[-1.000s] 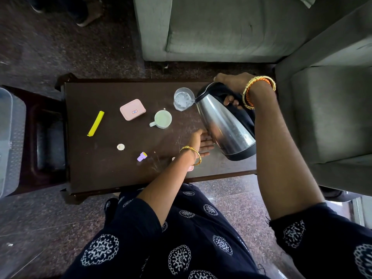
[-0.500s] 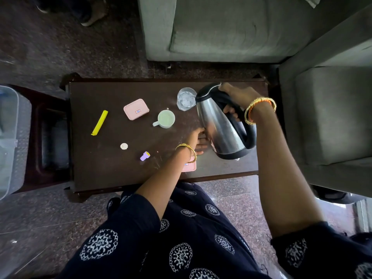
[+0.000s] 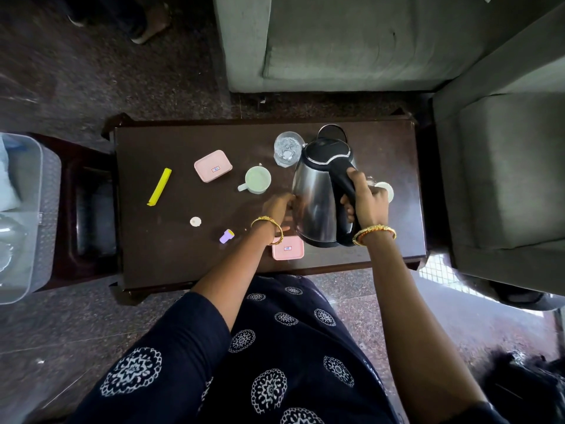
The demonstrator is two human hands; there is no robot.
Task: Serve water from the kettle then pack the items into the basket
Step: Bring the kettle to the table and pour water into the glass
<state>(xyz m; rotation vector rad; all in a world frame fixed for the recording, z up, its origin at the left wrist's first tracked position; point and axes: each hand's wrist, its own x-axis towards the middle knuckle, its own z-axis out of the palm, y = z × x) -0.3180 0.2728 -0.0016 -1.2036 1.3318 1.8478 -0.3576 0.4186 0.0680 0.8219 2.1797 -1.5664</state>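
A steel kettle (image 3: 315, 197) with a black lid and handle stands nearly upright at the right of the dark table (image 3: 171, 249). My right hand (image 3: 365, 198) is shut on its handle. My left hand (image 3: 279, 206) rests against the kettle's left side, fingers spread. A clear glass (image 3: 286, 148) with water in it stands just behind the kettle's spout. A pale green cup (image 3: 257, 179) sits left of the kettle. A clear plastic basket (image 3: 27, 215) stands on a low stool at the far left.
On the table lie two pink boxes (image 3: 213, 165) (image 3: 288, 251), a yellow clip (image 3: 159, 187), a small white disc (image 3: 195, 221), a lilac cap (image 3: 227, 236) and a white cup (image 3: 385, 191) behind my right hand. Grey sofas (image 3: 336, 41) close in behind and to the right.
The kettle has come back from its tilt over the glass to nearly upright and lower over the table. My left hand moved up against its side.
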